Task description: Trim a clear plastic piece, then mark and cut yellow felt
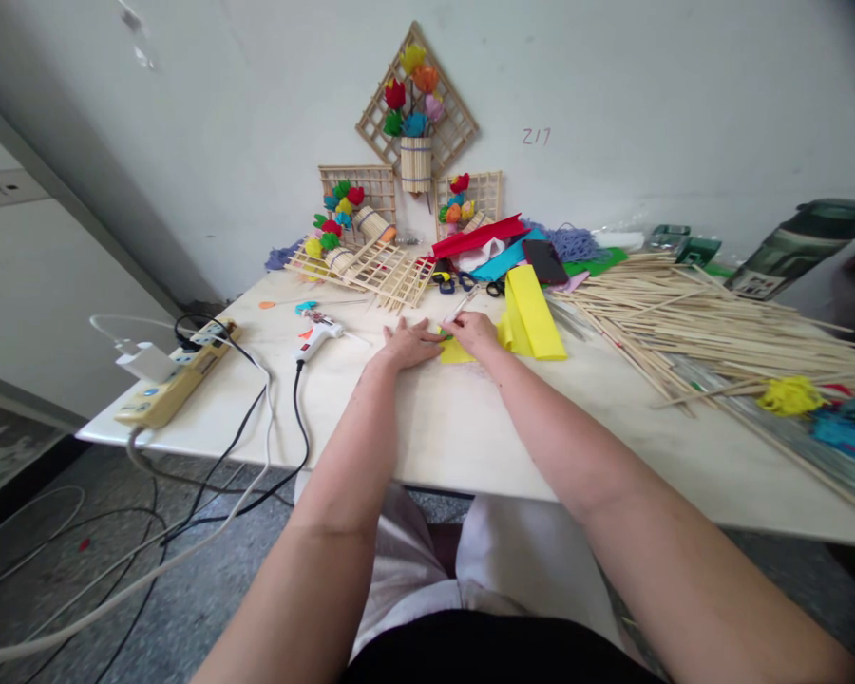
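Note:
My left hand [408, 344] lies with its fingers spread on the table, its fingertips at the edge of a small yellow crepe-paper sheet [457, 352]. A small green piece [446, 333] sits on that sheet, between my two hands. My right hand [473, 332] is closed round a slim, light-coloured pen [462, 305] and rests over the yellow sheet. The pen's tip is too small to make out. Just right of this hand stands a folded yellow crepe-paper roll [538, 318].
Left are a hot glue gun [319, 339] and a power strip [178, 375] with trailing cables. Scissors [495, 288], a phone [543, 262] and lattice panels [381, 271] with paper flowers lie behind. Many thin sticks [712, 313] and a bottle [798, 249] are at right.

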A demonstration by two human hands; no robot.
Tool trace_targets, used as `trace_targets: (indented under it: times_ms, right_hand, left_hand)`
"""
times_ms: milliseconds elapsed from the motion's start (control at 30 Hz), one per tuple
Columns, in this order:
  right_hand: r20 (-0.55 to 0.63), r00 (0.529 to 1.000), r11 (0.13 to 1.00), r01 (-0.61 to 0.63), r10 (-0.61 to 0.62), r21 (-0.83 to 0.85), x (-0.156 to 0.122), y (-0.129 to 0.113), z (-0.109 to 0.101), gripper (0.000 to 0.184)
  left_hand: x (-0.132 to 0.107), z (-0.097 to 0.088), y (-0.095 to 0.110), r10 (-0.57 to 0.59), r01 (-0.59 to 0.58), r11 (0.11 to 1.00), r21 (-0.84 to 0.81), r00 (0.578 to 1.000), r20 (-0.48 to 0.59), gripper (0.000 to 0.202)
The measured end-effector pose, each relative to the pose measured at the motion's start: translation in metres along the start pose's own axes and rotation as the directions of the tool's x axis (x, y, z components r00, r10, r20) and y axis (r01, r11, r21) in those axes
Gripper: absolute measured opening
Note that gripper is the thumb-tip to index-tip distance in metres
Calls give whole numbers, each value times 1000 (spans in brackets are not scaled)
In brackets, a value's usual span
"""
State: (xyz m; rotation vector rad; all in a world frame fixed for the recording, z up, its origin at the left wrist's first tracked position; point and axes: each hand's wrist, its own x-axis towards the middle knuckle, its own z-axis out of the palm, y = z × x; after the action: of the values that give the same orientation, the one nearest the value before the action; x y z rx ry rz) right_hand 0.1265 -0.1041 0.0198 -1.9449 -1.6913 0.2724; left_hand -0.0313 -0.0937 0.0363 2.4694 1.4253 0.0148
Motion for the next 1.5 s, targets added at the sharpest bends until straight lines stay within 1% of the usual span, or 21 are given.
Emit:
trace_targets:
  times_ms: [167,367,533,900,1500]
  right_hand:
    - [8,1000,1000,10,-10,10,-1,0,0,37]
    - [11,999,999,34,-34,-16,0,1,1,38]
    - [20,999,999,29,-29,-35,0,0,0,37]
    - [-9,1000,998,28,-29,-47,1,0,2,34]
    - [-17,999,996,50,-51,-75,1,0,2,37]
  left_hand:
    - [0,0,0,4,-4,1000,20,1000,11,49]
    - [1,0,-2,17,-17,1000,16,1000,10,49]
    - [1,0,-2,20,-20,1000,8,1000,9,50]
    - [1,0,-2,20,-21,1000,19,1000,17,50]
    - [1,1,-2,22,-22,1000,3,1000,14,50]
